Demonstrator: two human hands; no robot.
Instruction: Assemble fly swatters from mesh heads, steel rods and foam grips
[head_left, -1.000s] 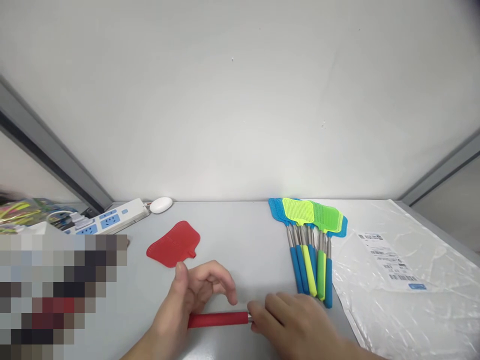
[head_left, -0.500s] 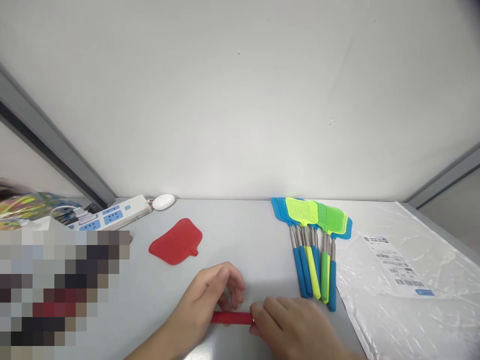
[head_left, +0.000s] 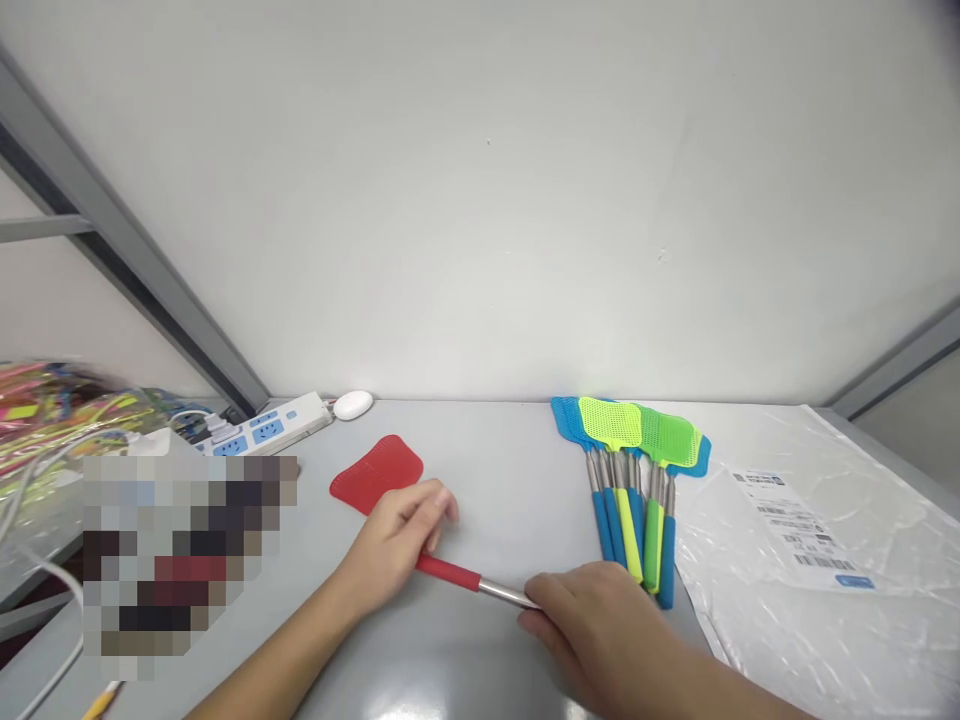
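Note:
A red fly swatter handle (head_left: pixel 450 572) with a bare metal rod (head_left: pixel 506 593) slants across the middle front, raised near the table top. My left hand (head_left: pixel 401 540) is closed on the red end, its fingers curled over. The rod's other end is in my right hand (head_left: pixel 596 625), thumb and fingers closed on it; the tip is hidden there. A loose red swatter head (head_left: pixel 379 470) lies flat just beyond my left hand, which partly covers it. Right of centre lie several whole fly swatters (head_left: pixel 637 500) in blue, yellow and green, fanned and overlapping.
A white plastic mailing bag (head_left: pixel 810 560) with a printed label spreads over the right side. At the back left sit a power strip (head_left: pixel 289 420) and a white oval object (head_left: pixel 352 405). Clear-wrapped colourful bundles (head_left: pixel 67 420) lie far left. A pixelated patch hides the left part.
The metal rod now shows between my hands, which are farther apart. My left hand has moved forward toward the red swatter head. The view has shifted slightly left.

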